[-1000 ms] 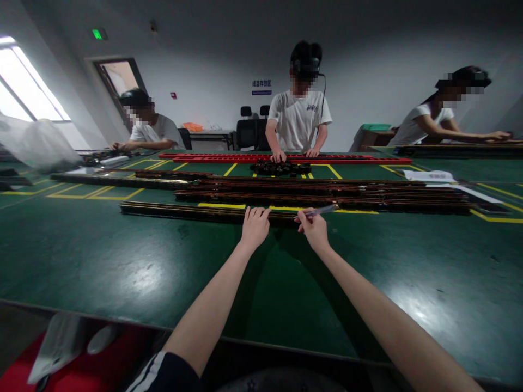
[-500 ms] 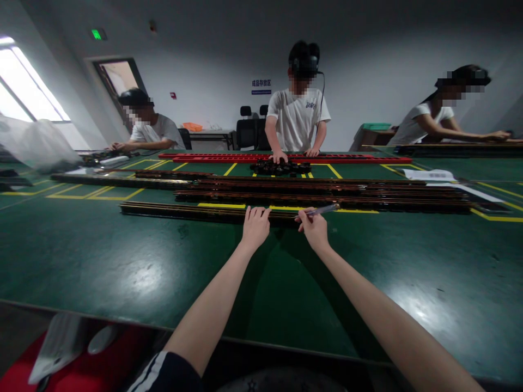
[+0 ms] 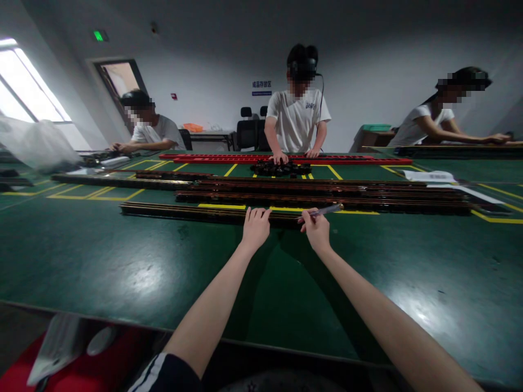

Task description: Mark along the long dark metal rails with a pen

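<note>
One row of long black strips point(image 3: 183, 210), thin gold lines lengthwise, too dark to count, lying on 1 green table point(image 3: 134, 256). Left hand point(image 3: 256, 226): fingers laid over the row, can't tell if gripping. Right hand point(image 3: 316, 227): gripping 1 clear pen point(image 3: 329, 209), tip near row's right end.

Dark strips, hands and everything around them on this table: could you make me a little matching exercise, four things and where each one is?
Things:
1. Left hand
2. Pen-like tool
3. Red rails
4. Lit green sign

Places:
A. Held in the right hand
B. High on the wall
C. On the nearest dark strips
D. Across the table, in front of the person opposite

Pairs: 1-C, 2-A, 3-D, 4-B
</note>
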`<action>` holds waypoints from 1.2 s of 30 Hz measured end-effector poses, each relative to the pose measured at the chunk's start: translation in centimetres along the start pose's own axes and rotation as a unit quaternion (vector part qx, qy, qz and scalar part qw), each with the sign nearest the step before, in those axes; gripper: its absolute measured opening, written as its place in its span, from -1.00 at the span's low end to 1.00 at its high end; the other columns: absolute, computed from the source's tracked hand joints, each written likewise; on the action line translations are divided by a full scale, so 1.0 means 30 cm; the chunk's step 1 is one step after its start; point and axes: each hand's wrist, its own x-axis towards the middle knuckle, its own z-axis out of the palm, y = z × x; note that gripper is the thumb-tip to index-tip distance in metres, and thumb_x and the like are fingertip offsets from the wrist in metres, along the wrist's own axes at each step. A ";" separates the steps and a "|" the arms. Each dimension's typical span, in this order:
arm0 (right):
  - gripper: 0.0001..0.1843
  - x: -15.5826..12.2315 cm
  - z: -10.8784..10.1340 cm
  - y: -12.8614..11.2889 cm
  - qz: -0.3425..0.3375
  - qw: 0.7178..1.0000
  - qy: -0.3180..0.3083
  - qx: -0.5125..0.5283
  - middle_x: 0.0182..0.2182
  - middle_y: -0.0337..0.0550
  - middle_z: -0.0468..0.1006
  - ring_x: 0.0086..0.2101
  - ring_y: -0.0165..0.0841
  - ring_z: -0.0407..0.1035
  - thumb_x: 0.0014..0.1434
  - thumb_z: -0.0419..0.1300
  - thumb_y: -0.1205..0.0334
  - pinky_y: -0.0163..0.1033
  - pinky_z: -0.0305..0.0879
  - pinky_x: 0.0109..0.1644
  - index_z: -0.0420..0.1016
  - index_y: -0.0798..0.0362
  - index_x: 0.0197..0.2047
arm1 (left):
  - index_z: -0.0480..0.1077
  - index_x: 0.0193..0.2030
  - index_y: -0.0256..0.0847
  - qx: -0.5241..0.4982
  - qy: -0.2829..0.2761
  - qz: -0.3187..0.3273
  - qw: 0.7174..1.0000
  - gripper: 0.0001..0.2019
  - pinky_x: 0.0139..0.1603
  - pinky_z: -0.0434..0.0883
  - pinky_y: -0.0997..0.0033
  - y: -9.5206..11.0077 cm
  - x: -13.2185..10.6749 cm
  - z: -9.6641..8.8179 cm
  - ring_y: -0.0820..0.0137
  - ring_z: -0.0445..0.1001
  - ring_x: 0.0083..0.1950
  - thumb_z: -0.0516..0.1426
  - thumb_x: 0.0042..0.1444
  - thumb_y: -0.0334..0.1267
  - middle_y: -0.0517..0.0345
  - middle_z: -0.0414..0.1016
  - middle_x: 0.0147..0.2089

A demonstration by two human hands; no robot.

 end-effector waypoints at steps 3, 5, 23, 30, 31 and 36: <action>-0.43 0.000 0.000 0.000 0.003 1.000 -0.003 0.002 -0.55 -0.15 0.51 -0.67 -0.44 0.30 0.03 0.13 -0.36 -0.30 0.28 -0.59 0.34 0.05 -0.40 | 0.37 0.17 -0.24 0.000 0.004 0.005 1.000 -0.60 0.41 0.06 -0.02 -0.001 -0.002 0.001 0.20 0.35 0.22 -0.08 0.26 -0.43 -0.03 0.47 0.11; -0.41 0.000 -0.001 -0.001 0.004 1.000 -0.006 0.002 -0.55 -0.14 0.51 -0.67 -0.43 0.30 0.02 0.13 -0.38 -0.30 0.28 -0.60 0.34 0.05 -0.40 | 0.36 0.17 -0.24 0.002 0.006 0.009 1.000 -0.60 0.41 0.08 -0.04 -0.001 -0.002 0.001 0.20 0.35 0.22 -0.08 0.25 -0.43 -0.04 0.47 0.11; -0.39 -0.001 0.002 0.000 -0.001 0.998 -0.066 -0.012 -0.47 -0.08 0.57 -0.65 -0.42 0.32 0.02 0.10 -0.41 -0.30 0.28 -0.59 0.37 0.05 -0.39 | 0.28 0.26 -0.22 -0.021 -0.028 0.009 0.999 -0.41 0.44 -0.01 0.00 -0.005 0.001 -0.011 0.24 0.21 0.36 -0.12 0.11 -0.62 0.02 0.39 0.24; -0.42 0.004 -0.001 0.008 -0.001 0.997 -0.073 -0.010 -0.46 -0.10 0.58 -0.66 -0.45 0.32 0.05 0.11 -0.36 -0.31 0.27 -0.57 0.37 0.06 -0.37 | 0.33 0.22 -0.22 -0.043 -0.033 0.004 0.999 -0.54 0.45 0.01 0.05 -0.006 0.007 -0.017 0.28 0.33 0.25 -0.07 0.20 -0.46 0.01 0.45 0.15; -0.42 0.004 -0.001 0.009 -0.002 0.997 -0.076 -0.012 -0.46 -0.10 0.58 -0.66 -0.44 0.32 0.05 0.11 -0.36 -0.31 0.27 -0.57 0.37 0.06 -0.36 | 0.33 0.22 -0.21 -0.047 -0.034 0.001 0.998 -0.56 0.44 0.01 0.04 -0.006 0.008 -0.016 0.28 0.33 0.24 -0.06 0.22 -0.42 0.02 0.45 0.15; -0.41 0.001 -0.003 0.007 -0.005 0.996 -0.089 -0.010 -0.45 -0.10 0.58 -0.63 -0.43 0.35 0.04 0.11 -0.38 -0.32 0.25 -0.59 0.38 0.05 -0.35 | 0.34 0.20 -0.20 -0.046 -0.036 -0.003 0.998 -0.61 0.43 0.01 0.01 -0.004 0.010 -0.016 0.25 0.33 0.24 -0.02 0.28 -0.22 0.01 0.45 0.15</action>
